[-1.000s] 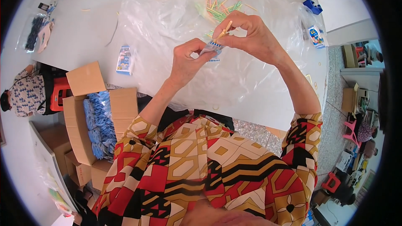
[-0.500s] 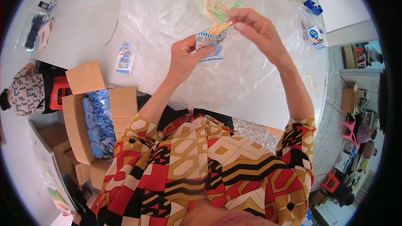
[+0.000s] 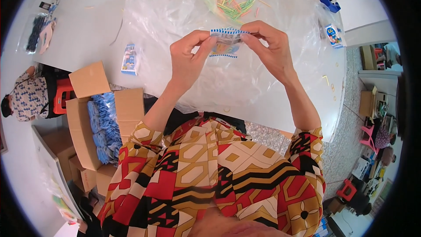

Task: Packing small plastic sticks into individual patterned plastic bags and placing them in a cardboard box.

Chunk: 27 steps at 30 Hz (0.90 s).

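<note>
A small blue-and-white packet (image 3: 225, 44) with striped ends hangs between my two hands above the plastic-covered table. My left hand (image 3: 190, 55) pinches its upper left corner, thumb on the near face. With thumb and fingers, my right hand (image 3: 269, 48) grips the upper right corner. The top edge is stretched straight between them, and no sticks poke out of it. Just beyond the packet lies a loose pile of thin coloured sticks (image 3: 234, 8), green, yellow and pink, on the clear plastic sheet (image 3: 162, 30).
Another packet (image 3: 129, 60) lies left on the table; one more (image 3: 333, 36) is at the right edge near a blue tape dispenser (image 3: 330, 4). An open carton (image 3: 79, 127) of blue packets stands at lower left. A person (image 3: 30, 92) sits at far left.
My right hand has come away from the sticks and taken the packet's right corner. The sticks that showed at its mouth are now out of sight, and the top is pulled flat.
</note>
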Tool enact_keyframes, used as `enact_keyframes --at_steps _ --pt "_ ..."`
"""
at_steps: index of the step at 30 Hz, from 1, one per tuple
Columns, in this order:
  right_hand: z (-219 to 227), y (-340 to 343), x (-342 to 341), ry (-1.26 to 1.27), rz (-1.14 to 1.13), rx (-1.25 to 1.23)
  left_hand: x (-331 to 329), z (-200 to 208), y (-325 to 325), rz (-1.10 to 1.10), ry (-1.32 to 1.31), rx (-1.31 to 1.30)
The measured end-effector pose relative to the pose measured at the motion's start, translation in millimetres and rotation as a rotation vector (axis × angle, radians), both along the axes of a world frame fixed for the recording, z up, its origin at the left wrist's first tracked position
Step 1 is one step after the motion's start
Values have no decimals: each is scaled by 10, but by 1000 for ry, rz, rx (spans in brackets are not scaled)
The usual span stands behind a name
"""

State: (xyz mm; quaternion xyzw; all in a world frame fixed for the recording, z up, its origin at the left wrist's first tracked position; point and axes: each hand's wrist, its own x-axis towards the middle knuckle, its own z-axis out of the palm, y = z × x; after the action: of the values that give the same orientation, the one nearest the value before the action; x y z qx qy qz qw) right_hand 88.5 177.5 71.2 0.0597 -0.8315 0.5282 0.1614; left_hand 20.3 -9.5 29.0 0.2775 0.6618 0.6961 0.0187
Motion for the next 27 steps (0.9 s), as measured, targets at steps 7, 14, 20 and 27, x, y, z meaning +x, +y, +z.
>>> enact_keyframes --at_steps 7,14,20,27 --pt "-124 40 -43 -114 21 25 -40 -97 -51 45 94 -107" --pt "-311 65 -174 -209 110 -327 -36 -160 18 -266 -494 77" --pt "-401 208 -294 -351 190 -355 22 -343 -165 -262 -374 -210" --pt "-899 665 -635 -268 -110 187 52 -458 -376 -60 -384 92"
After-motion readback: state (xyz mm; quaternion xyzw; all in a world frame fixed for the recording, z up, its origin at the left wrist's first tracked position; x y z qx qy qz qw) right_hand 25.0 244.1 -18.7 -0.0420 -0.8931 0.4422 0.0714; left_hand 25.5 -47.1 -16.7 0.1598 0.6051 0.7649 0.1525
